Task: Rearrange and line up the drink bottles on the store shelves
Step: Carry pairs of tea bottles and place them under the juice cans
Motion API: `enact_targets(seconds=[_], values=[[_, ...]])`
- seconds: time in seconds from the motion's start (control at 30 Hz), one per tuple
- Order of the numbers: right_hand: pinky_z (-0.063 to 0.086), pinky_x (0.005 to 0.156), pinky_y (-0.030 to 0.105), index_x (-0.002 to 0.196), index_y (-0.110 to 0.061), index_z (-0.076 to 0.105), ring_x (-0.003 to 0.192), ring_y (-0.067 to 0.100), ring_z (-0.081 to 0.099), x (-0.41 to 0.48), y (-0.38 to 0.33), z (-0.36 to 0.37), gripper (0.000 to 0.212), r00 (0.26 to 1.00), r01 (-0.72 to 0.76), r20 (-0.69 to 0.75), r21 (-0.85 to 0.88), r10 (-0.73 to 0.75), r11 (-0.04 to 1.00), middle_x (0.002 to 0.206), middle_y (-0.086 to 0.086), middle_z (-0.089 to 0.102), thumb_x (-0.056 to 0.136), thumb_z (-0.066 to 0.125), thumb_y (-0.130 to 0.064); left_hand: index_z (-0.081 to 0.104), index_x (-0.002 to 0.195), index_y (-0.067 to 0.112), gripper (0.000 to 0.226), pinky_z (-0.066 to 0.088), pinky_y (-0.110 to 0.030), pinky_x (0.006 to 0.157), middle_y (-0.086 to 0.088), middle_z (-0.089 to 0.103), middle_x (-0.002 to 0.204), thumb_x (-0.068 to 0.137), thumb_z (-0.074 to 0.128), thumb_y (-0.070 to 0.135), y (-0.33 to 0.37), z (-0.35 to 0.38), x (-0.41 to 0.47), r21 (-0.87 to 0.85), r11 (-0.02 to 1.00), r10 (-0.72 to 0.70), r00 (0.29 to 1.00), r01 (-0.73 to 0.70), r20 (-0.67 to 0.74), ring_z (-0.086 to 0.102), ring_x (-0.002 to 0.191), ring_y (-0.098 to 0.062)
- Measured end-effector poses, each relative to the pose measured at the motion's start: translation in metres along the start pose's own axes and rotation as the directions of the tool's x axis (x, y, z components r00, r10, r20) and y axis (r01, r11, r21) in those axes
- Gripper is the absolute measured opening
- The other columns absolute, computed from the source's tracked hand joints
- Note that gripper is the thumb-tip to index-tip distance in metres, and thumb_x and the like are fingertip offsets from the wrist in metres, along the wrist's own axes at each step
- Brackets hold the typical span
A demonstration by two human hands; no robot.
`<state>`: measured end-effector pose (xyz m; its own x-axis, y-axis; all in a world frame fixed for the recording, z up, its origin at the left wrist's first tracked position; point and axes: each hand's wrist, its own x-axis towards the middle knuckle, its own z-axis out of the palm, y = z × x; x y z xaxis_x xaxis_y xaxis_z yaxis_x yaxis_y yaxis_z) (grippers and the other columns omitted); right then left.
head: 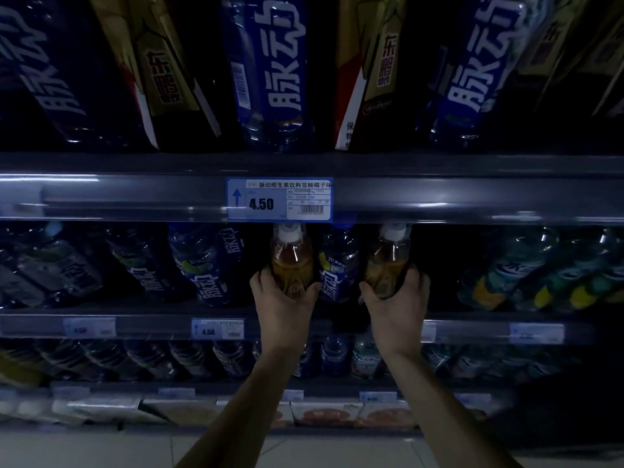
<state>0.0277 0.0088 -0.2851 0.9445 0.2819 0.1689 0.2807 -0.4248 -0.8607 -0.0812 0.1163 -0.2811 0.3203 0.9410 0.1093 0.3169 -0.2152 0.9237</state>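
Observation:
Two amber drink bottles with white caps stand on the second shelf, just under the upper shelf rail. My left hand (282, 298) grips the lower body of the left amber bottle (291, 255). The right amber bottle (388, 255) is held the same way by my right hand (396, 302). Between them stands a blue-labelled bottle (337, 265), touching or nearly touching both. More blue-labelled bottles (202, 261) fill the shelf to the left. The scene is dim.
The upper shelf rail (439, 197) carries a 4.50 price tag (279, 199); large blue bottles (270, 72) and yellow packs (162, 72) stand above it. Green and yellow labelled bottles (513, 275) sit right. Lower shelves hold more bottles (334, 356) and packaged food (327, 413).

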Motion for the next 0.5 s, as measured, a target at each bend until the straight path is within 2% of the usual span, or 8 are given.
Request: enact_targets(seconds=[0.13,0.3,0.37,0.5], values=[[0.046,0.096,0.038,0.132,-0.004,0.045,0.114,0.027,0.050,0.0021,0.0013,-0.0001,0.071,1.000,0.010,-0.007,0.055,-0.010,0.998,0.125,0.012,0.047,0.075,0.081,-0.027,0.049,0.124,0.009,0.067,0.041,-0.025,0.089,-0.002,0.043,0.124,0.070,0.082,0.030,-0.0011,0.0029,0.0037,-0.006,0.999,-0.032,0.999,0.032,-0.040,0.049,0.108,-0.015],[0.047,0.075,0.017,0.119,-0.006,0.053,0.096,0.020,0.062,0.0038,0.0041,0.0007,0.057,1.000,-0.020,0.000,0.168,0.020,0.986,0.109,0.008,0.060,0.073,0.082,-0.021,0.054,0.111,0.014,0.057,0.043,-0.024,0.075,0.003,0.049,0.108,0.064,0.084,0.025,-0.0035,0.0011,0.0084,-0.031,0.998,-0.054,0.997,0.052,-0.055,0.053,0.094,-0.012],[0.045,0.070,0.007,0.117,-0.008,0.054,0.092,0.017,0.063,0.0041,0.0055,0.0005,0.054,1.000,-0.016,-0.003,0.190,0.017,0.982,0.104,0.007,0.063,0.072,0.082,-0.021,0.055,0.110,0.015,0.056,0.043,-0.024,0.073,0.004,0.050,0.107,0.063,0.083,0.027,-0.0050,-0.0007,0.0082,-0.035,0.998,-0.050,0.997,0.048,-0.054,0.054,0.094,-0.011],[0.043,0.067,0.002,0.114,-0.009,0.057,0.089,0.014,0.063,0.0029,0.0069,-0.0017,0.051,1.000,-0.004,-0.014,0.187,0.006,0.982,0.101,0.005,0.064,0.072,0.083,-0.022,0.055,0.110,0.017,0.055,0.048,-0.028,0.076,0.005,0.050,0.108,0.064,0.082,0.027,-0.0062,-0.0006,0.0040,-0.040,0.998,-0.044,0.996,0.041,-0.074,0.054,0.095,-0.013]])
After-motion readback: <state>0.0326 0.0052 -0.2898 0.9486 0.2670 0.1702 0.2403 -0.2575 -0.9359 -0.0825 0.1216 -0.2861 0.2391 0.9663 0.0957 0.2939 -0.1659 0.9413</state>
